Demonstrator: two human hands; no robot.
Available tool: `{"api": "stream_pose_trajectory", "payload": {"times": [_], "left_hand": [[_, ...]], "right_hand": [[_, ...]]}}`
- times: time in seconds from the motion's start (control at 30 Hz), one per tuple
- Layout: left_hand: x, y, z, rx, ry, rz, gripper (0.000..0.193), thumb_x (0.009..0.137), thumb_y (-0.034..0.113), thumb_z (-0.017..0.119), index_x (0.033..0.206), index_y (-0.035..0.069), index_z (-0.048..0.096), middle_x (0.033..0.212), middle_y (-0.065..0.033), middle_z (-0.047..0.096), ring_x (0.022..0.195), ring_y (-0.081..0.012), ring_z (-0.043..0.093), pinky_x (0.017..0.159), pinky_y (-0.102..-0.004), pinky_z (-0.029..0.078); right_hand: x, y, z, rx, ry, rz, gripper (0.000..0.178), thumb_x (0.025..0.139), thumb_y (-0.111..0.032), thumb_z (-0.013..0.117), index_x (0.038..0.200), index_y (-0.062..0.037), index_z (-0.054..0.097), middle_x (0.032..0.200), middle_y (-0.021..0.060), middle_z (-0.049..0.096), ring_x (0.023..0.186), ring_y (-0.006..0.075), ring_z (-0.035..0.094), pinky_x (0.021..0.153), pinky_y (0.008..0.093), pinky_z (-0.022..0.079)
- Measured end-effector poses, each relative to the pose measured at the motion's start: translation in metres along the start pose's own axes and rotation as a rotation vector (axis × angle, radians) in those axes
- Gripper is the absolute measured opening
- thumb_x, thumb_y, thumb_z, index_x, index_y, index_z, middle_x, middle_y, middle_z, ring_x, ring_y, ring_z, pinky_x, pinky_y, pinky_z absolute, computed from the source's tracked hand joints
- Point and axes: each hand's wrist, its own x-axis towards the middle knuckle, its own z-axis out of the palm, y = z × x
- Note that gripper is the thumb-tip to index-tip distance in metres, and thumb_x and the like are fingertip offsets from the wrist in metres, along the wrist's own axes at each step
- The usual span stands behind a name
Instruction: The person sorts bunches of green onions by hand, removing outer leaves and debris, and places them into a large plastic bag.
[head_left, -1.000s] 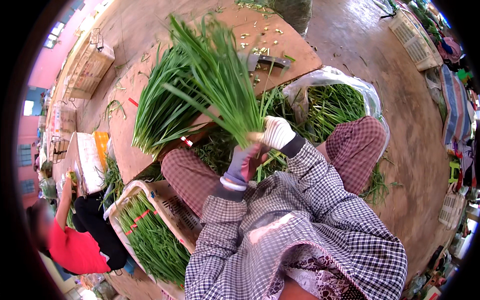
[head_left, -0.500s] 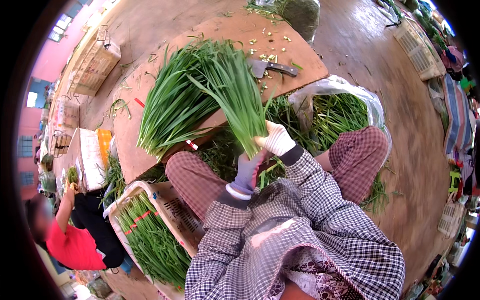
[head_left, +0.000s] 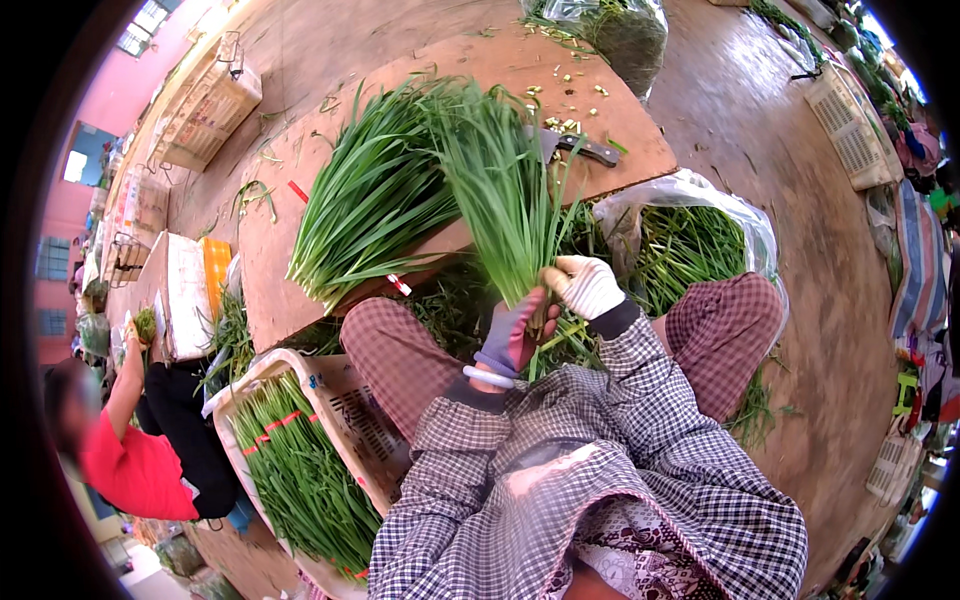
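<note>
A bunch of long green garlic chives point(head_left: 500, 215) fans up and away over the board's near edge. My left hand point(head_left: 510, 335), in a purplish glove, is closed around its pale stalk ends. At the bunch's right side, my right hand point(head_left: 592, 288), in a white striped glove with bare fingertips, pinches a few stalks. A larger pile of chives point(head_left: 370, 205) lies on the brown board point(head_left: 270, 315), partly behind the held bunch. To the right of the leaves rests a knife with a dark handle point(head_left: 590, 150), its blade partly covered.
Loose greens fill a clear plastic bag point(head_left: 765, 235) by my right knee. A crate point(head_left: 345, 395) at my left holds chives tied with red bands. Chopped bits point(head_left: 568, 127) litter the board. A person in a red shirt point(head_left: 135, 465) sits at far left, handling greens.
My right hand's fingers have moved lower along the bunch's right edge, toward the stalk ends. The leaves have shifted and spread more to the right. The whole view has shifted slightly.
</note>
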Motion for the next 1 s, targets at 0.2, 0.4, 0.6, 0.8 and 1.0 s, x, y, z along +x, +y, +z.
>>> {"api": "stream_pose_trajectory", "payload": {"times": [0.2, 0.4, 0.6, 0.8, 1.0], "left_hand": [[0.007, -0.011, 0.000, 0.125, 0.105, 0.087, 0.020, 0.084, 0.015, 0.067, 0.099, 0.008, 0.056, 0.076, -0.0011, 0.059, 0.063, -0.0102, 0.057, 0.050, -0.0207, 0.047], [0.002, -0.006, -0.001, 0.007, -0.120, 0.022, 0.018, 0.091, 0.020, 0.059, 0.102, 0.005, 0.059, 0.085, -0.0011, 0.058, 0.070, -0.0088, 0.054, 0.058, -0.0204, 0.044], [0.003, -0.005, -0.006, -0.072, -0.160, -0.063, 0.025, 0.095, 0.026, 0.051, 0.105, 0.004, 0.057, 0.083, -0.0004, 0.056, 0.069, -0.0083, 0.052, 0.060, -0.0214, 0.044], [0.005, -0.007, -0.007, -0.102, -0.196, -0.071, 0.024, 0.095, 0.025, 0.051, 0.105, 0.004, 0.056, 0.081, -0.0010, 0.055, 0.067, -0.0093, 0.052, 0.061, -0.0217, 0.044], [0.017, -0.018, -0.030, -0.260, -0.250, -0.067, 0.033, 0.095, 0.021, 0.052, 0.117, -0.004, 0.051, 0.107, -0.0133, 0.061, 0.075, -0.0116, 0.054, 0.064, -0.0229, 0.050]], "right_hand": [[0.005, -0.030, 0.004, -0.239, -0.061, 0.078, 0.066, 0.074, -0.049, 0.065, 0.107, 0.0068, 0.058, 0.098, 0.0280, 0.062, 0.090, 0.0390, 0.062, 0.079, 0.0413, 0.050], [0.008, -0.003, 0.008, -0.042, -0.029, 0.051, 0.045, 0.079, -0.038, 0.064, 0.096, 0.0041, 0.060, 0.083, 0.0253, 0.063, 0.076, 0.0367, 0.063, 0.068, 0.0414, 0.050], [0.006, -0.014, 0.000, -0.102, -0.011, 0.025, 0.039, 0.079, -0.036, 0.064, 0.090, 0.0017, 0.060, 0.073, 0.0222, 0.062, 0.067, 0.0358, 0.061, 0.062, 0.0407, 0.049], [0.005, -0.011, -0.004, -0.114, 0.007, 0.016, 0.037, 0.076, -0.031, 0.069, 0.084, 0.0039, 0.060, 0.068, 0.0221, 0.059, 0.062, 0.0333, 0.060, 0.059, 0.0388, 0.048], [-0.002, -0.033, -0.028, 0.060, 0.023, 0.139, 0.029, 0.080, -0.025, 0.067, 0.088, 0.0029, 0.065, 0.071, 0.0157, 0.067, 0.065, 0.0200, 0.067, 0.058, 0.0309, 0.052]]}}
